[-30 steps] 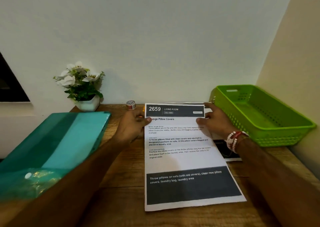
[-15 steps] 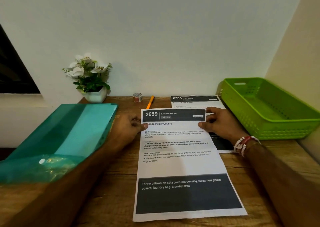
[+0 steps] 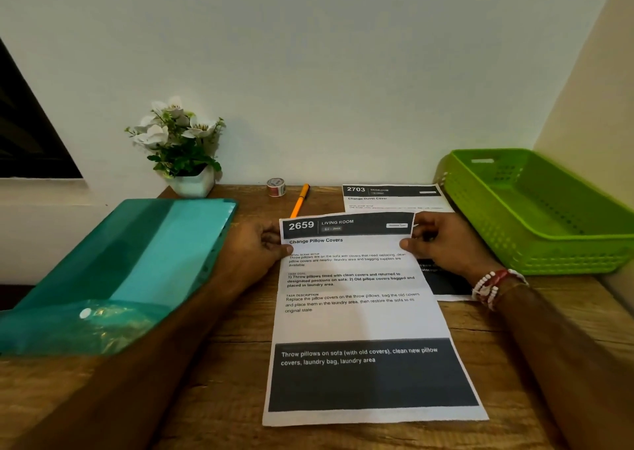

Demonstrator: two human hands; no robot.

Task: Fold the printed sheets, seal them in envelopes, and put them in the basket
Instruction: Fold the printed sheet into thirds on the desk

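Centre of frame: my left hand [image 3: 255, 247] and right hand [image 3: 442, 243] each pinch a top corner of the printed sheet [image 3: 360, 319], its lower part flat on the table [image 3: 223, 364]. Green basket [image 3: 535, 216] at right edge.

The left hand [image 3: 254, 247] and the right hand [image 3: 442, 247] pinch the top corners of the printed sheet [image 3: 356, 319], which lies on the wooden counter [image 3: 223, 381]. A second sheet [image 3: 391, 197] lies partly under the right hand, and the green basket [image 3: 497, 243] stands just right of it. A teal folder [image 3: 120, 264] lies left of the left hand, with an orange pen [image 3: 299, 204] beyond it.
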